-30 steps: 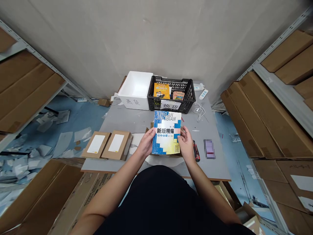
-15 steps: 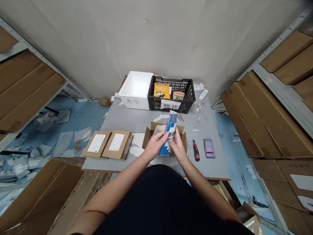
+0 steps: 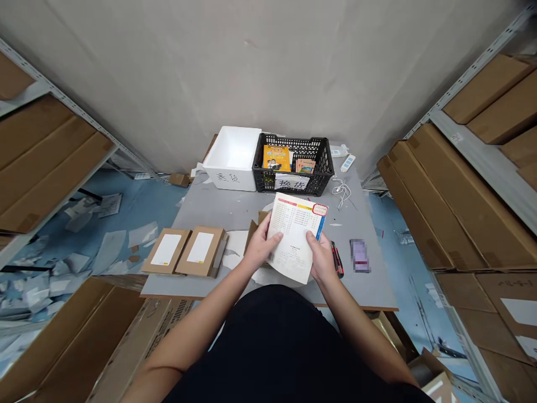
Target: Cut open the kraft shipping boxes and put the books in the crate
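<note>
The person holds one paperback book [image 3: 295, 238] with both hands, above the table. Its white back cover faces up and shows small printed lists, a red and yellow strip on the top edge, a red-framed label at one corner and a blue edge on the right side. The book is tilted, and the small text is too small to read.

From left to right, two kraft cardboard mailers [image 3: 183, 252] with white labels lie side by side, touching. The left hand [image 3: 263, 250] presses on the book's lower left part, its fingers close together. One open cardboard box [image 3: 254, 235] is under the book, mostly hidden, so I cannot see its inside. The right hand [image 3: 321, 258] holds the lower right edge, thumb on top; I cannot tell how its other fingers are, because the book hides them. Just beside this hand is one red and black utility knife [image 3: 337, 260]. Further right, one small object [image 3: 359, 256] is blurred and cannot be made out.
</note>
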A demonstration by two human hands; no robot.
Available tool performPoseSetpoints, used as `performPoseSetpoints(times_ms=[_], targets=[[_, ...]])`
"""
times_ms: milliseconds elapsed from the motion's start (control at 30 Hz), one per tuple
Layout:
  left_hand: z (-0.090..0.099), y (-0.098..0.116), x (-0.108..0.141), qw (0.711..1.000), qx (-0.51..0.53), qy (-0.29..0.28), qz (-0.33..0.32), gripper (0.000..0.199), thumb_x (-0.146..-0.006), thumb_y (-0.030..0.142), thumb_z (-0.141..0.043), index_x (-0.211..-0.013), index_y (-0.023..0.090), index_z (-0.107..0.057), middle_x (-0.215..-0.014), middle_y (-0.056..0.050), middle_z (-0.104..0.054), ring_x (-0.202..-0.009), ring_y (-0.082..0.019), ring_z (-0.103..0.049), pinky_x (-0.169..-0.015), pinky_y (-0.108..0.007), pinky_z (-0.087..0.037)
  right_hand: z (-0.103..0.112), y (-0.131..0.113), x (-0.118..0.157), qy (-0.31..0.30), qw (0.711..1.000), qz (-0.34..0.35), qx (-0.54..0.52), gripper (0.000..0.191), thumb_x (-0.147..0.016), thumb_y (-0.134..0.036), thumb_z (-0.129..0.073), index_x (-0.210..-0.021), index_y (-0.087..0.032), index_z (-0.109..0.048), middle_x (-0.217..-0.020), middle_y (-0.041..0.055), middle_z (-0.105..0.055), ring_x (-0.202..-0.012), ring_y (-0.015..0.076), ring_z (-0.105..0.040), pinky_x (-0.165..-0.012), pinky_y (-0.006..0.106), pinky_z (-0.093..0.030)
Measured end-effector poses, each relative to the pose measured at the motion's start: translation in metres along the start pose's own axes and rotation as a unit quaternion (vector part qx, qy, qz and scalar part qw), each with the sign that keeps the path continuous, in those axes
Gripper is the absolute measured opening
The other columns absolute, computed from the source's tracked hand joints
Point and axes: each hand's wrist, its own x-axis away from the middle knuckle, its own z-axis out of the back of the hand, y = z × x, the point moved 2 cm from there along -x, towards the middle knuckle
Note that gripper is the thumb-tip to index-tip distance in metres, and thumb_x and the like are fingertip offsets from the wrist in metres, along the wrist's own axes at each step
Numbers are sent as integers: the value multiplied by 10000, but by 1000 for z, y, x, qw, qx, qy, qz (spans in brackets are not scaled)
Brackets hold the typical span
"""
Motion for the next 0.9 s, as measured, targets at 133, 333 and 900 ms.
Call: performPoseSetpoints(times_ms=[133, 333, 900], targets=[[14, -3, 0, 987, 130, -36, 88, 534, -800, 395, -696, -1259, 149, -578, -1231, -148, -646, -1099, -302, -622, -923, -419, -495, 2, -10, -2, -20, 999, 32, 34, 415, -802, -387, -698, -1173, -225, -607, -1176, 72, -695, -1090, 257, -645, -937, 431, -515], [18, -2, 2, 976, 188, -22, 111, 438, -810, 386, -692, -1186, 171, -628, -1137, -117, -692, -1030, -268, -653, -872, -384, -513, 3, -8, -10, -14, 992, 69, 109, 466, -847, -408, -631, -1273, -242, -542, -1256, 75, -649, -1100, 243, -635, -949, 426, -501], [14, 4, 7, 963, 240, -36, 116, 538, -807, 409, -697, -1292, 214, -566, -1209, -108, -666, -1150, -287, -600, -999, -424, -448, 9, 19, -6, 26, 882, 197, 427, 675, -871, -406, -556, -1489, -279, -314, -1537, 68, -306, -1416, 239, -288, -1169, 439, -225]])
